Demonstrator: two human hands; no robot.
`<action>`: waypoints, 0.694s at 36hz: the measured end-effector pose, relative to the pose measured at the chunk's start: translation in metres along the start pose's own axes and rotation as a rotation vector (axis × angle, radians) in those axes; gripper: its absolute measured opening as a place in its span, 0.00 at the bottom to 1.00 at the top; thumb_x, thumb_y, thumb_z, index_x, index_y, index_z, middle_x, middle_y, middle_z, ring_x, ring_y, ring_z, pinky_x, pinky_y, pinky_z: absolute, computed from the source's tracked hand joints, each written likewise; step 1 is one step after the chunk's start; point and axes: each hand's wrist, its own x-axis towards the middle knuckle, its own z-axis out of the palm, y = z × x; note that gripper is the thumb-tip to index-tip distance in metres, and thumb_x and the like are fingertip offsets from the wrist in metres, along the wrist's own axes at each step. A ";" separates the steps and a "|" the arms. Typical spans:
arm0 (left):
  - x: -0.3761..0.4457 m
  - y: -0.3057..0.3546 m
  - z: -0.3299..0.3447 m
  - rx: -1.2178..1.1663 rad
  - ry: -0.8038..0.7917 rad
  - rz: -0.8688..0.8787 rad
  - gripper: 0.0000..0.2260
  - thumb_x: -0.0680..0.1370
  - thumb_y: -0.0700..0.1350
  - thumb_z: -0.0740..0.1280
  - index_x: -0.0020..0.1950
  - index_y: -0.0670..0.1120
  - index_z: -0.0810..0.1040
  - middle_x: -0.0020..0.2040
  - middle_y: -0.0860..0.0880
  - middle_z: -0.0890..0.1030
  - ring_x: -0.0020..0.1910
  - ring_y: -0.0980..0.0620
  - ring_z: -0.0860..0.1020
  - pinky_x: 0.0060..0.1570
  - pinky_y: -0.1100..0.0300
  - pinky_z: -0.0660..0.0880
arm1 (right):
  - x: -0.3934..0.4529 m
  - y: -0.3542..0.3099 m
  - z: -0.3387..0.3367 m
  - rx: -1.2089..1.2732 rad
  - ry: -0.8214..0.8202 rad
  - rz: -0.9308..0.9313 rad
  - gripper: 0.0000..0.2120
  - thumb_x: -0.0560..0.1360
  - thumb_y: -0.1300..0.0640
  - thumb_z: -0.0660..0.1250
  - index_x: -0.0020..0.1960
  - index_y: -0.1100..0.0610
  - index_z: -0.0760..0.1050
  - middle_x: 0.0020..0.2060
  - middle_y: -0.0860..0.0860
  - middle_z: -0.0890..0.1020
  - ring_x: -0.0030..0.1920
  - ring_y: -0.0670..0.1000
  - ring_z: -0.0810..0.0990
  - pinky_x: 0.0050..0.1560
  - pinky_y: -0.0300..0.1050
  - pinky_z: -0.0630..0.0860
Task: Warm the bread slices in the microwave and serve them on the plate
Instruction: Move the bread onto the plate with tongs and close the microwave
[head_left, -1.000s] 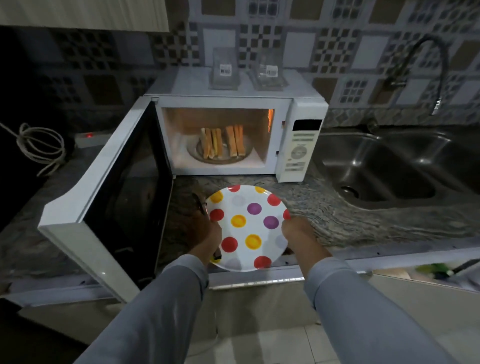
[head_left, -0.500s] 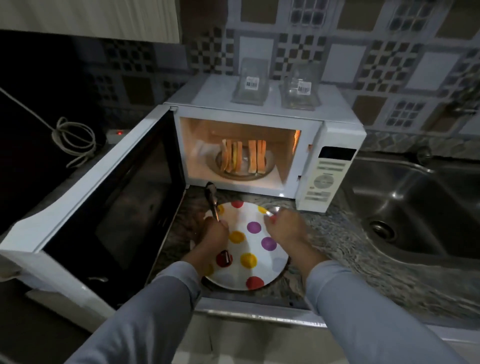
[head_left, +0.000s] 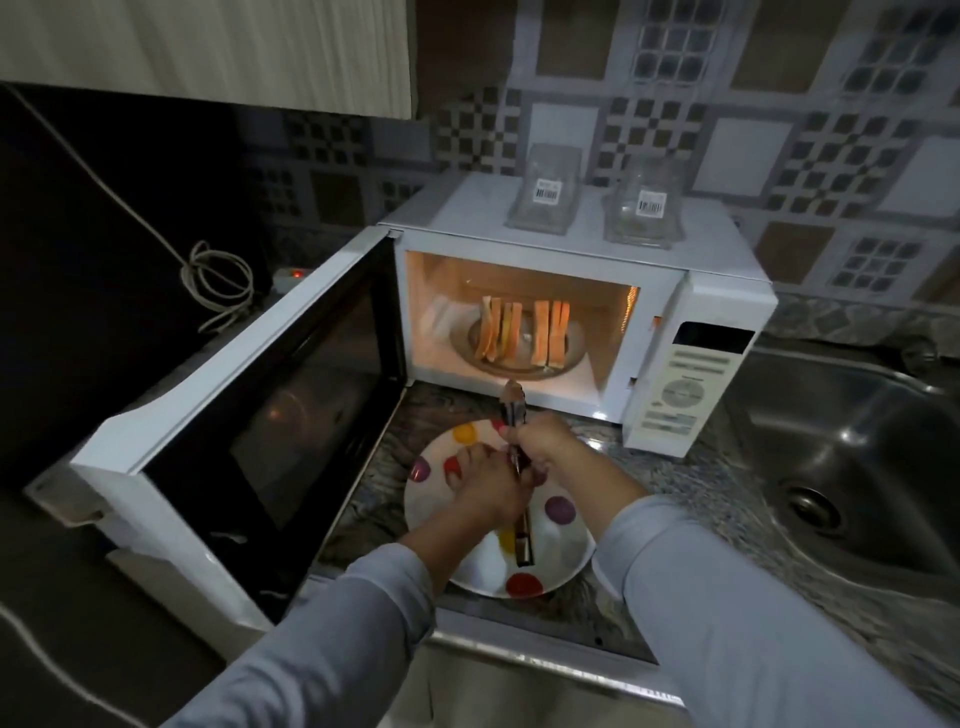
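- Your microwave (head_left: 582, 270) stands with its door swung wide; the bread slices (head_left: 524, 332) stand upright on the turntable inside.
- Your hands hide much of the dotted plate (head_left: 566, 566).
- Both your left hand (head_left: 491, 486) and right hand (head_left: 545, 441) grip the tongs (head_left: 514, 410) over it; the finger detail is too dim to read.

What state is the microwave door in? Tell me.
Open. The microwave door is swung wide to the left, leaving the lit cavity exposed with the bread slices standing on the turntable inside.
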 end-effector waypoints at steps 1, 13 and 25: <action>-0.001 0.000 -0.002 -0.059 -0.043 0.031 0.24 0.80 0.59 0.54 0.67 0.43 0.71 0.65 0.38 0.70 0.65 0.39 0.67 0.63 0.49 0.65 | -0.001 0.000 -0.001 -0.014 -0.011 0.008 0.08 0.73 0.54 0.70 0.49 0.57 0.77 0.47 0.58 0.82 0.49 0.58 0.82 0.47 0.48 0.77; 0.012 -0.007 -0.020 -1.020 -0.141 -0.213 0.15 0.82 0.56 0.54 0.42 0.49 0.72 0.38 0.48 0.74 0.35 0.55 0.70 0.34 0.61 0.64 | -0.020 0.003 -0.016 0.121 -0.243 0.139 0.07 0.79 0.63 0.61 0.43 0.61 0.72 0.36 0.56 0.77 0.35 0.51 0.76 0.49 0.49 0.78; 0.028 -0.003 -0.027 -1.118 -0.175 -0.223 0.12 0.78 0.52 0.63 0.37 0.49 0.73 0.36 0.52 0.74 0.38 0.55 0.72 0.37 0.61 0.62 | -0.046 0.022 -0.036 0.203 -0.296 -0.011 0.04 0.77 0.63 0.65 0.44 0.64 0.75 0.37 0.56 0.79 0.26 0.46 0.80 0.21 0.35 0.73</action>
